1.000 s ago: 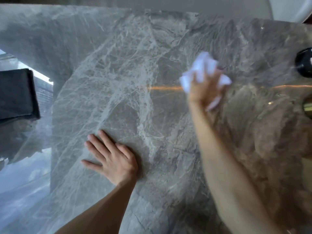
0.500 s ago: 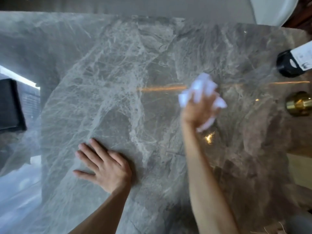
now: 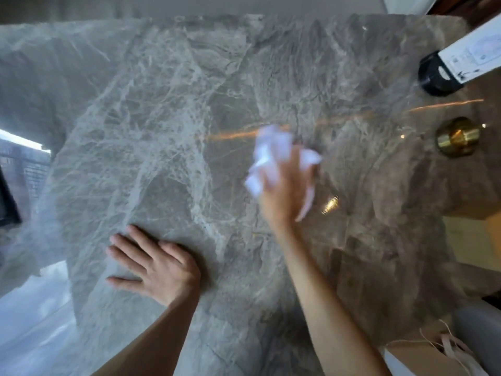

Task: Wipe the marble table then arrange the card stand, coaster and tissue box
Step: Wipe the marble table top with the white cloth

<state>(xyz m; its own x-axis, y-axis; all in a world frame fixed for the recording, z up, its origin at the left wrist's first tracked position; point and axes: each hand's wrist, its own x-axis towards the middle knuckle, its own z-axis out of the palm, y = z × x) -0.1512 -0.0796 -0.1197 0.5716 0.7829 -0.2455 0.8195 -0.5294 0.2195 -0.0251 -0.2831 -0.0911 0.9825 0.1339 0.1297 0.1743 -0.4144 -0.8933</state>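
A grey veined marble table (image 3: 168, 109) fills the view. My right hand (image 3: 287, 191) presses a crumpled white tissue (image 3: 271, 156) onto the marble near the middle, blurred by motion. Flat on the table at the near left lies my left hand (image 3: 157, 267), fingers spread, holding nothing. At the far right edge stands a card stand with a black round base (image 3: 436, 77) and a white card (image 3: 477, 50). Below it sits a round brass-coloured object (image 3: 458, 137). No tissue box is plainly visible.
A dark object (image 3: 6, 199) shows at the left edge beside the table. Pale floor (image 3: 32, 321) lies to the near left. A beige surface (image 3: 471, 240) and a brown bag with strings (image 3: 433, 354) sit at the right and near right.
My right hand with the tissue has slid toward me and a little left across the marble. The view has shifted, bringing the card stand and brass object further in. My left hand stays planted.
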